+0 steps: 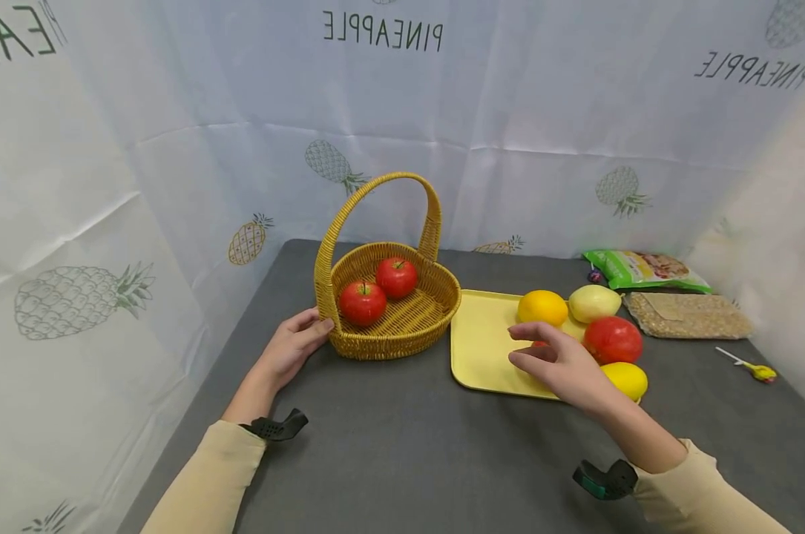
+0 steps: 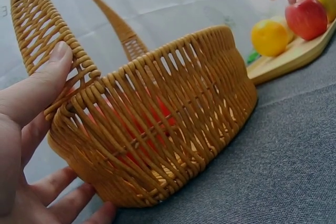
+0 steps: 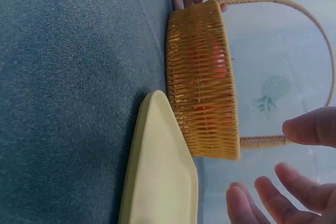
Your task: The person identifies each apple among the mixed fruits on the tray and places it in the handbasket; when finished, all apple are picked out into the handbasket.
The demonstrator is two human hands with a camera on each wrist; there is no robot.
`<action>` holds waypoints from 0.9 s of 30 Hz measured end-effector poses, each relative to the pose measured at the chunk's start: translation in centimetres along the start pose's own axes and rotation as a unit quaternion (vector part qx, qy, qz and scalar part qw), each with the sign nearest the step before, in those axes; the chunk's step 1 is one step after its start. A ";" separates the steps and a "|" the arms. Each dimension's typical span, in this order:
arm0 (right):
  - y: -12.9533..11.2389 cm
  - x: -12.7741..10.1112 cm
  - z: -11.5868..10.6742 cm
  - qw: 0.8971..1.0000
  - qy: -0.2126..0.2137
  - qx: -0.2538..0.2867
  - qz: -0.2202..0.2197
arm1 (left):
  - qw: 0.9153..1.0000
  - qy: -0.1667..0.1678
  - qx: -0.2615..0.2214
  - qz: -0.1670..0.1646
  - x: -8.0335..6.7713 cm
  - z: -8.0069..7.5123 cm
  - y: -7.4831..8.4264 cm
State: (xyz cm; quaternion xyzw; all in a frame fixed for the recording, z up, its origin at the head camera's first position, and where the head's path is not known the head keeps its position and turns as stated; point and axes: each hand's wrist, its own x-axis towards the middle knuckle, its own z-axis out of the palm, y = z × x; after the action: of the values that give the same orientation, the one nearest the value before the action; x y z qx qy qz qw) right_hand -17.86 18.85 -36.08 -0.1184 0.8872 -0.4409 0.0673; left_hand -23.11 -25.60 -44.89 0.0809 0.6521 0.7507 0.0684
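A woven wicker basket (image 1: 395, 345) with a tall arched handle holds two red apples, the nearer one (image 1: 362, 303) and another (image 1: 397, 277) behind it. My left hand (image 1: 300, 343) grips the basket's left end. In the left wrist view its thumb (image 2: 50, 77) lies on the handle's base and the other fingers rest along the lower wall. My right hand (image 1: 565, 363) hovers over a yellow tray (image 1: 482, 348), thumb and fingers apart, holding nothing. A red fruit (image 1: 539, 344) shows partly behind that hand.
On the tray's right part are an orange (image 1: 542, 308), a pale yellow-green fruit (image 1: 594, 303), a larger red fruit (image 1: 613, 340) and a yellow fruit (image 1: 625, 380). Farther right lie a green packet (image 1: 649, 270), a bag of grains (image 1: 688, 315) and a yellow-wrapped lollipop (image 1: 760, 371).
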 end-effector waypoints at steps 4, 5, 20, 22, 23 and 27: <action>0.3 -0.8 -0.3 1.000 0.023 -0.003 0.006 | 1.000 -0.001 0.002 0.000 0.0 0.0 0.1; 0.4 -1.0 -0.4 1.000 0.029 -0.004 0.006 | 1.000 0.000 0.002 0.000 0.0 0.0 0.1; 2.3 -2.5 -1.5 0.989 0.133 -0.037 0.045 | 1.000 0.000 -0.009 0.013 0.0 -0.1 0.4; 2.5 -2.5 -1.3 0.988 0.144 -0.047 0.041 | 1.000 0.002 -0.010 0.011 -0.1 -0.1 0.4; 2.7 -2.5 -1.2 0.987 0.148 -0.053 0.039 | 1.000 0.002 -0.011 0.011 -0.1 -0.1 0.4; 3.1 -2.4 -0.9 0.985 0.149 -0.079 0.041 | 1.000 0.002 -0.011 0.010 -0.1 0.0 0.3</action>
State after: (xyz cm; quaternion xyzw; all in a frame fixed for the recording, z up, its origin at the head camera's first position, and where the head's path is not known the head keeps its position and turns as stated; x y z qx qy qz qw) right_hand -16.20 22.02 -37.94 -0.0202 0.9234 -0.3789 -0.0576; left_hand -23.03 -25.67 -44.64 0.0850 0.6432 0.7586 0.0608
